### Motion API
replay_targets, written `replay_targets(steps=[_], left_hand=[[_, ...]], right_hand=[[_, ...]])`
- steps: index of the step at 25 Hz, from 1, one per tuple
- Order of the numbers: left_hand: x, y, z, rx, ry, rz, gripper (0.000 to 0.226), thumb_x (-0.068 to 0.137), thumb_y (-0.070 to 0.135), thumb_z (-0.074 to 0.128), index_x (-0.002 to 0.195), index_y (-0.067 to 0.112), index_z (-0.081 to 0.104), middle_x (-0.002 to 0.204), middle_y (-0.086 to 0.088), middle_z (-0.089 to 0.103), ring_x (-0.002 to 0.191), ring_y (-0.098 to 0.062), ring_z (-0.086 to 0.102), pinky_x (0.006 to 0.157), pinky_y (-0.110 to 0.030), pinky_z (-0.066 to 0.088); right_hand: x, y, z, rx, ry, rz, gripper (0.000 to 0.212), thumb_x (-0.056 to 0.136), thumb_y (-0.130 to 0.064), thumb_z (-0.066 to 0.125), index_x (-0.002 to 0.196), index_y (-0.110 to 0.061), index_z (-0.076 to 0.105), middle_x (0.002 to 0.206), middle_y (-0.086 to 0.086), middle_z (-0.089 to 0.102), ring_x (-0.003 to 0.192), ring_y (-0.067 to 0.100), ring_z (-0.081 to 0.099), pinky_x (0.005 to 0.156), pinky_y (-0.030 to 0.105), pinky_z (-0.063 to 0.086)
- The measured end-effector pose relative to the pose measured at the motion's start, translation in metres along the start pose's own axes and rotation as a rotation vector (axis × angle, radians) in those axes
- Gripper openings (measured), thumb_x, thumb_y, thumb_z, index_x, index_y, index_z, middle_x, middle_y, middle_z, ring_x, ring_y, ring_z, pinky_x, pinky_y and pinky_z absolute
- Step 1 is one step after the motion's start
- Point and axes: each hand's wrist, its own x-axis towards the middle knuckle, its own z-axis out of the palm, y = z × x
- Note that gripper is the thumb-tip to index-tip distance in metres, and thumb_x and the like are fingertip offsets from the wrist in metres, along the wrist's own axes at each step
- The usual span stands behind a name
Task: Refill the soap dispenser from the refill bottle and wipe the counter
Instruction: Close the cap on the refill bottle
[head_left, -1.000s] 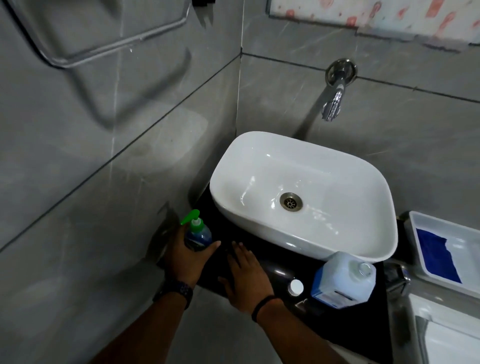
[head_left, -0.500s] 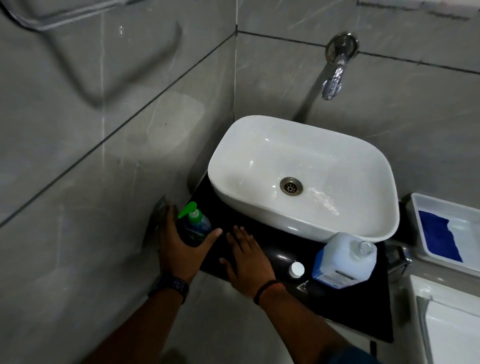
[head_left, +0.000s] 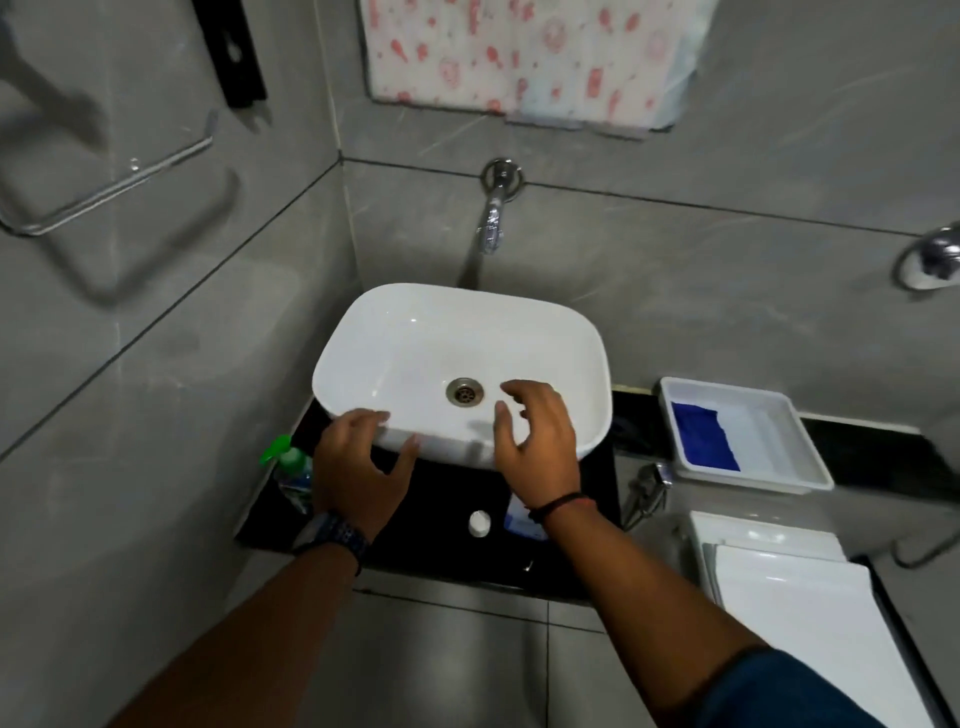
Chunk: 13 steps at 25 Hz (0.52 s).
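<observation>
Head view, looking down into a grey-tiled bathroom corner. White rectangular vessel basin (head_left: 415, 332) sits on a black surface (head_left: 447, 499), metal drain (head_left: 464, 390) at its centre, chrome wall tap (head_left: 492, 228) above it.

Left hand (head_left: 358, 462): open, fingers spread and loosely curved, holding nothing. Its fingertips (head_left: 379, 417) overlap the front left rim of the basin; cannot tell if they touch it. Dark watch (head_left: 340, 535) on that wrist.

Right hand (head_left: 540, 441): open, fingers curled as if clawed, empty. It hangs over the front right part of the basin, fingertips near the drain. Dark cord bracelet (head_left: 556, 503) on that wrist.

Soap dispenser (head_left: 291, 470): clear bottle with a green pump head, upright at the left end of the surface, just beside the left hand and partly hidden by it. Not gripped.

Refill bottle (head_left: 522, 522): only a sliver with a blue label shows under the right wrist, on the surface in front of the basin. Small white cap (head_left: 479, 522) lies on the surface just left of it, between the two forearms.

To the right, a white tray (head_left: 779, 415) on a dark ledge, with a blue cloth (head_left: 701, 436) lying in its left half. Toilet cistern lid (head_left: 810, 623) at lower right. Metal towel ring (head_left: 104, 192) on the left wall; patterned pink-and-white sheet (head_left: 519, 57) on the back wall.
</observation>
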Motion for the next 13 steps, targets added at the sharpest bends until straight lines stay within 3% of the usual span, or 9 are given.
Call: replay_targets(steps=[3, 6, 10, 13], left_hand=[[-0.023, 0.012, 0.039, -0.003, -0.377, -0.158, 0.034, 0.077, 0.034, 0.072, 0.099, 0.009, 0.068, 0.106, -0.014, 0.065, 0.099, -0.033, 0.061, 0.084, -0.039, 0.051], [-0.047, 0.012, 0.075, 0.128, -0.687, -0.181, 0.046, 0.079, 0.034, 0.070, 0.119, 0.015, 0.061, 0.123, -0.012, 0.058, 0.109, -0.030, 0.058, 0.089, -0.036, 0.050], [-0.067, 0.011, 0.111, 0.330, -0.877, -0.083, 0.047, 0.080, 0.034, 0.067, 0.123, 0.019, 0.055, 0.127, -0.009, 0.051, 0.114, -0.030, 0.051, 0.090, -0.036, 0.048], [-0.072, 0.006, 0.125, 0.425, -0.891, -0.064, 0.028, 0.086, 0.029, 0.059, 0.110, 0.016, 0.060, 0.121, -0.010, 0.055, 0.109, -0.030, 0.053, 0.086, -0.037, 0.049]], right_hand=[[-0.011, 0.037, -0.041, 0.051, 0.088, 0.185, 0.025, 0.079, -0.017, 0.059, 0.103, -0.010, 0.060, 0.099, 0.002, 0.057, 0.092, 0.015, 0.056, 0.076, 0.034, 0.051], [-0.039, 0.072, -0.059, 0.086, -0.055, 0.305, 0.040, 0.073, -0.033, 0.068, 0.108, -0.022, 0.052, 0.101, -0.005, 0.051, 0.092, 0.002, 0.053, 0.076, 0.020, 0.046], [-0.061, 0.101, -0.055, 0.092, -0.422, 0.458, 0.081, 0.050, -0.051, 0.085, 0.117, -0.037, 0.042, 0.115, -0.011, 0.053, 0.103, 0.000, 0.054, 0.082, 0.015, 0.048], [-0.062, 0.111, -0.043, 0.074, -0.501, 0.458, 0.077, 0.050, -0.036, 0.085, 0.111, -0.051, 0.040, 0.112, -0.018, 0.055, 0.100, -0.009, 0.054, 0.076, 0.006, 0.043]])
